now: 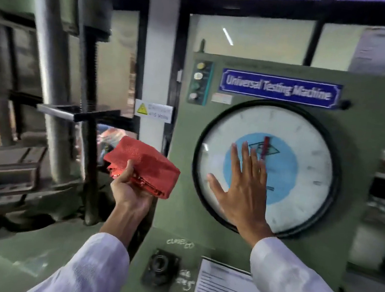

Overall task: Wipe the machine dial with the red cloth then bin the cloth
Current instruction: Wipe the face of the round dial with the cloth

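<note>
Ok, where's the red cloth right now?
In the head view, the red cloth is folded in the left hand, just left of the dial, not touching it.

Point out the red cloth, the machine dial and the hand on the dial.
red cloth (pixel 145 164), head view, middle of its folded top.
machine dial (pixel 310 147), head view, white face.
right hand (pixel 241 192), head view, back of hand.
</note>
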`<action>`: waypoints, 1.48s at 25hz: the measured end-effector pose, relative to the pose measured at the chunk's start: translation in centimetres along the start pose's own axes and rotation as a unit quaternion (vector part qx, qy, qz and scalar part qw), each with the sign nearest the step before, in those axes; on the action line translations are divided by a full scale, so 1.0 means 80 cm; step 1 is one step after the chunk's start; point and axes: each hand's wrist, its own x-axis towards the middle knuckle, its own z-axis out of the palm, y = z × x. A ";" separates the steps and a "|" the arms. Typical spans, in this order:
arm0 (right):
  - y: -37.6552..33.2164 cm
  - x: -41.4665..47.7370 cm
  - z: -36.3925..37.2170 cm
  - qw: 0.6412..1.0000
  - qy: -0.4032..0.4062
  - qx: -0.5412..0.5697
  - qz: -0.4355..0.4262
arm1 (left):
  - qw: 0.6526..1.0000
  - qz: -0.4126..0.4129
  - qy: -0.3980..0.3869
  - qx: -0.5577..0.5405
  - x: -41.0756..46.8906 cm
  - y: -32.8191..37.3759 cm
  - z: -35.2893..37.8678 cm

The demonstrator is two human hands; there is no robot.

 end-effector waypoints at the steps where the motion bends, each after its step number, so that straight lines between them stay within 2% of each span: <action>1: 0.029 -0.001 -0.007 1.000 0.003 -0.017 0.013 | 1.000 -0.015 -0.007 -0.002 0.004 -0.027 0.013; 5: 0.137 -0.004 -0.021 0.995 0.013 -0.080 0.063 | 0.997 -0.064 -0.040 -0.001 0.033 -0.128 0.057; 10: 0.226 0.008 0.014 0.986 0.007 -0.126 0.104 | 0.995 -0.074 -0.067 0.022 0.108 -0.211 0.088; 13: 0.269 0.021 0.052 0.981 0.022 -0.145 0.130 | 0.995 -0.028 -0.081 0.053 0.162 -0.247 0.120; 15: 0.297 0.030 0.079 0.976 0.034 -0.156 0.149 | 0.985 0.027 -0.075 0.151 0.198 -0.271 0.138; 16: 0.307 0.031 0.091 0.973 0.036 -0.161 0.160 | 0.969 0.067 -0.085 0.221 0.212 -0.281 0.145; 17: 0.317 0.031 0.105 0.970 0.036 -0.170 0.169 | 0.942 0.120 -0.107 0.295 0.228 -0.291 0.151; 18: 0.327 0.029 0.121 0.967 0.035 -0.178 0.180 | 0.896 0.188 -0.144 0.376 0.245 -0.303 0.154; 19: 0.335 0.025 0.135 0.965 0.035 -0.180 0.189 | 0.819 0.272 -0.189 0.468 0.258 -0.312 0.156; 21: 0.353 0.018 0.163 0.964 0.031 -0.160 0.208 | 0.594 0.397 -0.256 0.652 0.284 -0.335 0.151; 22: 0.360 0.013 0.177 0.965 0.031 -0.150 0.213 | 0.501 0.421 -0.268 0.707 0.294 -0.346 0.145; 23: 0.367 0.009 0.190 0.965 0.032 -0.147 0.213 | 0.443 0.434 -0.270 0.736 0.300 -0.356 0.139; 24: 0.372 0.006 0.202 0.966 0.030 -0.146 0.211 | 0.408 0.449 -0.263 0.751 0.306 -0.365 0.131; 26: 0.382 0.003 0.222 0.968 0.023 -0.148 0.202 | 0.375 0.474 -0.237 0.760 0.317 -0.378 0.123; 29: 0.391 0.002 0.241 0.969 0.031 -0.147 0.197 | 0.364 0.491 -0.216 0.762 0.326 -0.388 0.121; 37: 0.402 0.005 0.254 0.972 0.044 -0.124 0.196 | 0.384 0.489 -0.178 0.762 0.320 -0.415 0.163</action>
